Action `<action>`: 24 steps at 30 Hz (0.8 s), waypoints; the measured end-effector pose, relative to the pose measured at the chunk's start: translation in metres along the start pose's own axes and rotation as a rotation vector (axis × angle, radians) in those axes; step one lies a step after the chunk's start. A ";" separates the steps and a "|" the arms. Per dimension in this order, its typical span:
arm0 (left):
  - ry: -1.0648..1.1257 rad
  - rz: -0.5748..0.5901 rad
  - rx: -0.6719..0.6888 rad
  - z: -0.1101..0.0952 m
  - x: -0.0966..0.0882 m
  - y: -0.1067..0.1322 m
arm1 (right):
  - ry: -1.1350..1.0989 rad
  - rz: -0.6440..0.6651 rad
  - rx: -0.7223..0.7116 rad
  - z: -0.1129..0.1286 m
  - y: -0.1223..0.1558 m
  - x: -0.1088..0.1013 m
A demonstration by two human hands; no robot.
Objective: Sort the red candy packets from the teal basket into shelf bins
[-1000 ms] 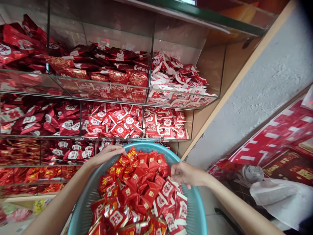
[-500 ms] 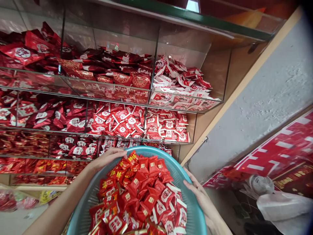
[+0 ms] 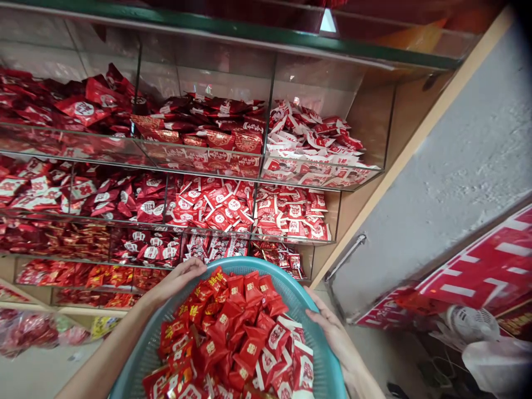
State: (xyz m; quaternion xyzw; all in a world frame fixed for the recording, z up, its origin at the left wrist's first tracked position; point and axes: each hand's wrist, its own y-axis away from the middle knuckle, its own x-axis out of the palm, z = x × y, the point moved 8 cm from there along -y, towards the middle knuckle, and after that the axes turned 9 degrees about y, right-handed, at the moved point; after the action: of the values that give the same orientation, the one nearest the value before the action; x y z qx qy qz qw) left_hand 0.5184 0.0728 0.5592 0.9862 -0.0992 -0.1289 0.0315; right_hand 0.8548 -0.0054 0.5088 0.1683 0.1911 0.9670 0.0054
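A teal plastic basket point(image 3: 305, 302) with perforated sides is held up in front of me, tilted toward me. Inside it lies a heap of small wrapped candies point(image 3: 239, 332), mostly red, some with gold lettering and some with white ends. My left hand point(image 3: 183, 277) grips the rim at the far left side, fingers over the edge. On the right side of the rim, my right hand point(image 3: 328, 321) holds on with its thumb toward the inside. The undersides of the basket and the fingers beneath the rim are hidden.
Ahead stands a shelf unit point(image 3: 324, 185) with glass-fronted compartments full of red packets point(image 3: 85, 111). A grey wall point(image 3: 453, 144) runs along the right. Low at right are a white fan point(image 3: 474, 322) and a cable. Bagged goods point(image 3: 33, 332) lie at lower left.
The view has turned slightly left and down, so the shelves appear shifted right and more of the lower ones show. Both hands still hold the basket.
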 end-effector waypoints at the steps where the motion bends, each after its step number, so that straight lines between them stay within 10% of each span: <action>1: 0.014 -0.013 -0.012 0.000 -0.004 -0.002 | -0.016 -0.001 -0.008 0.001 0.001 0.004; 13: -0.197 0.169 0.005 0.004 -0.010 -0.056 | -0.048 -0.006 -0.063 -0.004 0.027 0.046; 24: -0.285 0.162 0.157 0.040 0.007 -0.051 | -0.064 -0.050 -0.078 -0.046 0.020 0.030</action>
State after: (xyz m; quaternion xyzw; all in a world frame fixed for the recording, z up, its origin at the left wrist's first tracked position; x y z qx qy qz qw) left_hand 0.5245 0.1203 0.5144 0.9461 -0.1916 -0.2564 -0.0495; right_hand 0.8125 -0.0385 0.4862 0.1938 0.1572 0.9675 0.0421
